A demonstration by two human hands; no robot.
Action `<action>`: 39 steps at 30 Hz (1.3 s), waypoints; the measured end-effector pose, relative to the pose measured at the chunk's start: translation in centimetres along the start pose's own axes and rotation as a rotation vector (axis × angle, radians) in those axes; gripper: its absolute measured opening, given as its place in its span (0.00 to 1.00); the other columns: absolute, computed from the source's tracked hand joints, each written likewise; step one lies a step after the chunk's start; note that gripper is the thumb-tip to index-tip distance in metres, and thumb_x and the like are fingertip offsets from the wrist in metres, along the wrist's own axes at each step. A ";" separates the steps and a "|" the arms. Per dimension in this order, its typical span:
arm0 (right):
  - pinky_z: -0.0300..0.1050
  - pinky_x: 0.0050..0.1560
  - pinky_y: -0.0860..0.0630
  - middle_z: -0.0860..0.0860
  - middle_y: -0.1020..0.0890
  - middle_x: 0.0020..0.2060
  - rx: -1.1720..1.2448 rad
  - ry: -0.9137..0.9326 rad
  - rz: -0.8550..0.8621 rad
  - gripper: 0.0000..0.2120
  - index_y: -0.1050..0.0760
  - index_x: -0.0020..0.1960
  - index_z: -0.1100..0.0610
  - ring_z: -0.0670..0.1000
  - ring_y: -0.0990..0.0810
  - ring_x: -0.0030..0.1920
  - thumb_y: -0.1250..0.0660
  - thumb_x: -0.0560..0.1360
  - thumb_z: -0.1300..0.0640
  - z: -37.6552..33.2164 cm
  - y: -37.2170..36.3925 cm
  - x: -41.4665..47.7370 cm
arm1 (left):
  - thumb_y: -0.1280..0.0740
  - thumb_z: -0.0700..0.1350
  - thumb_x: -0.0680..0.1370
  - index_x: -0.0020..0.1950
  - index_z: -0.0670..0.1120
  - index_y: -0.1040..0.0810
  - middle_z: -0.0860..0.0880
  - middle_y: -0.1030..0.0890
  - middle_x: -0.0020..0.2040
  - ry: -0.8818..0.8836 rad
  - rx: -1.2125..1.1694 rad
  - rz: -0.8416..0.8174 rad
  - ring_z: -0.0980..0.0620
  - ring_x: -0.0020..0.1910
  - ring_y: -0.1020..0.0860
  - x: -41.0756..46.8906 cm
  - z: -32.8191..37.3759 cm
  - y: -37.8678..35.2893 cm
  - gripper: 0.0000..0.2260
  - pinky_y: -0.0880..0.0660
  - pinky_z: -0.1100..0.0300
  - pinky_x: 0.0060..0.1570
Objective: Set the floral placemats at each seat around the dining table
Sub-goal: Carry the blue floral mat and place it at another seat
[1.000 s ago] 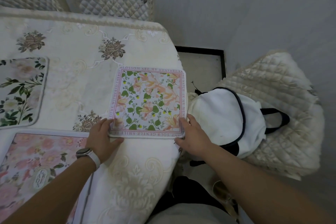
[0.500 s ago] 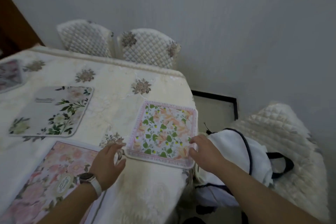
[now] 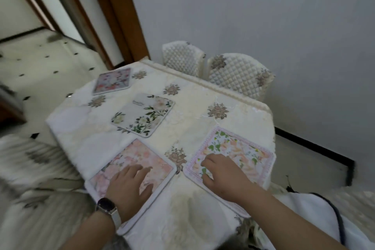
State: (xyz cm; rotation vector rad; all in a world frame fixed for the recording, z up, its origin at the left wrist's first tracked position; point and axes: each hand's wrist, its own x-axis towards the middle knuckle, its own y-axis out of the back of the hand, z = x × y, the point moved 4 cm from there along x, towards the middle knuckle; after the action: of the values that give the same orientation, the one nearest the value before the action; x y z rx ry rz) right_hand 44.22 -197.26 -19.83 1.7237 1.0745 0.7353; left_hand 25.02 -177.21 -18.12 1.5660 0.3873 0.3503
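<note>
Several floral placemats lie on the dining table (image 3: 194,107), which has a cream embroidered cloth. My left hand (image 3: 129,182), with a watch on its wrist, rests flat on the pink rose placemat (image 3: 140,160) at the near edge. My right hand (image 3: 221,170) lies palm down, fingers slightly bent, on the pink-bordered placemat with green leaves (image 3: 241,150) at the near right corner. A white placemat with green leaves (image 3: 144,115) lies mid-table, and a grey-pink one (image 3: 112,81) sits at the far left corner. Neither hand grips anything.
Two quilted chair backs (image 3: 237,71) stand at the table's far side against a grey wall. A white bag with dark trim (image 3: 316,215) sits at the lower right. A quilted chair (image 3: 36,164) is at the left; a brown door frame (image 3: 113,16) is beyond.
The view lifted and swung left, showing the far mats. My left hand moved off the green-leaf mat's edge onto the pink rose mat. My right hand slid from that mat's edge onto its surface.
</note>
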 end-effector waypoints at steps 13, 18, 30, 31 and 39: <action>0.49 0.58 0.28 0.49 0.24 0.63 -0.041 0.463 -0.082 0.19 0.26 0.66 0.53 0.54 0.26 0.60 0.42 0.79 0.49 -15.7 -2.6 4.2 | 0.42 0.57 0.71 0.58 0.49 0.21 0.49 0.19 0.56 0.406 -0.033 0.137 0.44 0.53 0.20 -15.3 -9.2 3.2 0.21 0.23 0.48 0.46; 0.52 0.55 0.24 0.51 0.21 0.59 -0.053 0.609 -0.113 0.20 0.23 0.63 0.54 0.56 0.23 0.57 0.41 0.76 0.49 -25.8 -5.3 5.8 | 0.41 0.57 0.71 0.58 0.49 0.21 0.48 0.19 0.57 0.560 -0.008 0.170 0.45 0.55 0.20 -23.9 -14.6 3.1 0.21 0.23 0.48 0.48; 0.48 0.62 0.28 0.48 0.24 0.64 -0.071 0.761 -0.264 0.22 0.26 0.67 0.52 0.53 0.25 0.62 0.42 0.77 0.45 -54.2 -17.5 4.6 | 0.40 0.57 0.71 0.59 0.50 0.22 0.48 0.20 0.59 0.795 -0.036 0.195 0.45 0.57 0.22 -45.2 -34.2 0.7 0.21 0.25 0.48 0.53; 0.48 0.63 0.28 0.48 0.24 0.64 -0.076 0.759 -0.275 0.21 0.26 0.67 0.52 0.53 0.26 0.62 0.41 0.77 0.46 -56.2 -18.3 4.6 | 0.40 0.57 0.71 0.59 0.50 0.21 0.48 0.20 0.59 0.806 -0.042 0.194 0.45 0.57 0.22 -46.8 -35.5 0.5 0.21 0.25 0.48 0.53; 0.50 0.61 0.27 0.48 0.24 0.62 -0.176 0.784 -0.300 0.27 0.26 0.66 0.52 0.53 0.26 0.62 0.48 0.74 0.41 -66.0 -21.8 7.1 | 0.40 0.56 0.72 0.58 0.50 0.22 0.48 0.20 0.58 0.864 -0.045 0.257 0.46 0.57 0.22 -55.3 -42.9 0.3 0.19 0.25 0.51 0.52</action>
State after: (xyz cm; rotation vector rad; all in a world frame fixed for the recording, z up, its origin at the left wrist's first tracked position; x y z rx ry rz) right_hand -15.20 -160.72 -15.16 1.0846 1.6839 1.3094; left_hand -43.63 -163.90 -15.58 1.3557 0.8298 1.2377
